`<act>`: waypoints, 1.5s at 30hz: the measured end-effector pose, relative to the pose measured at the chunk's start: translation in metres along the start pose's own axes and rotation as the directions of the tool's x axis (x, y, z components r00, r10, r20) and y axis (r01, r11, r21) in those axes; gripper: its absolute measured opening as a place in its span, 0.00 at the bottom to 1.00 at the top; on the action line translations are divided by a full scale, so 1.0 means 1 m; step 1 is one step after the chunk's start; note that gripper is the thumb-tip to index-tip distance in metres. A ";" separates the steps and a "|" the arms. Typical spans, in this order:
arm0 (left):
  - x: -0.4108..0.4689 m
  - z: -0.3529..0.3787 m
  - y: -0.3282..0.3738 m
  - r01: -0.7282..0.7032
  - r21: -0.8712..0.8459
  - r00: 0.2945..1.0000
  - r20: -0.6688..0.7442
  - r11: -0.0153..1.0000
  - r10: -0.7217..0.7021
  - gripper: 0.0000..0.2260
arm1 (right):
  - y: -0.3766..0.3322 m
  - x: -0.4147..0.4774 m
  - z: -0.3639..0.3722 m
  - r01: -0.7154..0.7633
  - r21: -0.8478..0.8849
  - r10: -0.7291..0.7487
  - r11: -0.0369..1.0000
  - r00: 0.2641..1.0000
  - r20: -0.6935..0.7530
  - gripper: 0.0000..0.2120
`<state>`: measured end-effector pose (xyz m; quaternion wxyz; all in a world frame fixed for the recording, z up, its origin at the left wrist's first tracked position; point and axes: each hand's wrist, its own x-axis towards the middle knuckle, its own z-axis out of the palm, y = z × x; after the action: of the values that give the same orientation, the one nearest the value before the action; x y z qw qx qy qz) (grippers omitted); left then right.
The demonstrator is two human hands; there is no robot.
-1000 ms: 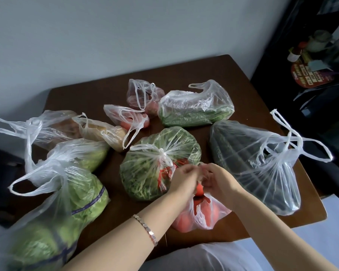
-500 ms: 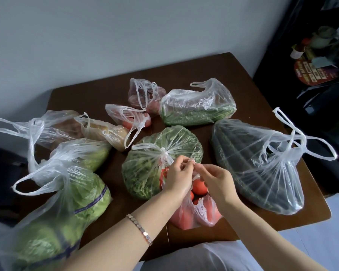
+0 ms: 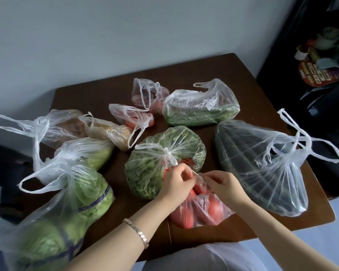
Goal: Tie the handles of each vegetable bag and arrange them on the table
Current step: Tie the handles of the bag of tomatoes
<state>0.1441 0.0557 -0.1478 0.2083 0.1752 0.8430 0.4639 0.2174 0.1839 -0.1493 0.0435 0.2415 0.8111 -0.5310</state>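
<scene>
A clear bag of red tomatoes (image 3: 203, 210) lies at the front edge of the brown table (image 3: 98, 94). My left hand (image 3: 177, 181) and my right hand (image 3: 222, 183) meet above it, each pinching a twisted handle of that bag. Just behind them sits a knotted bag of leafy greens (image 3: 160, 153). To the right lies a large knotted bag holding a dark green squash (image 3: 249, 153). At the left a bag of cabbage (image 3: 53, 222) has its handles loose.
Further back lie a bag of green beans (image 3: 200, 108), two small bags of red vegetables (image 3: 145, 94), a bag of potatoes (image 3: 112, 132) and another lettuce bag (image 3: 86, 153). A dark shelf with bottles (image 3: 311, 47) stands at the right. A grey wall runs behind.
My hands have kept working the tomato bag's handles and drawn them a little toward the greens bag. The other bags have not moved.
</scene>
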 end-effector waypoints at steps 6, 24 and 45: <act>0.006 0.006 0.003 0.440 -0.306 0.898 0.177 0.844 -0.404 0.11 | 0.006 -0.010 -0.004 0.121 0.210 -0.121 0.970 0.993 -0.014 0.16; -0.009 -0.023 -0.047 0.295 0.497 0.954 -0.110 0.816 -0.278 0.20 | 0.057 -0.009 -0.023 -0.418 0.469 0.470 0.778 0.883 0.006 0.18; 0.004 0.007 -0.043 0.474 -0.252 0.875 0.241 0.844 -0.419 0.12 | 0.049 0.013 0.008 -0.255 0.588 0.352 0.767 0.935 -0.054 0.10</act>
<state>0.1399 0.0407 -0.1889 0.4091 -0.0202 0.7571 0.5089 0.2255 0.1969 -0.1982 -0.0111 0.4133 0.5646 -0.7144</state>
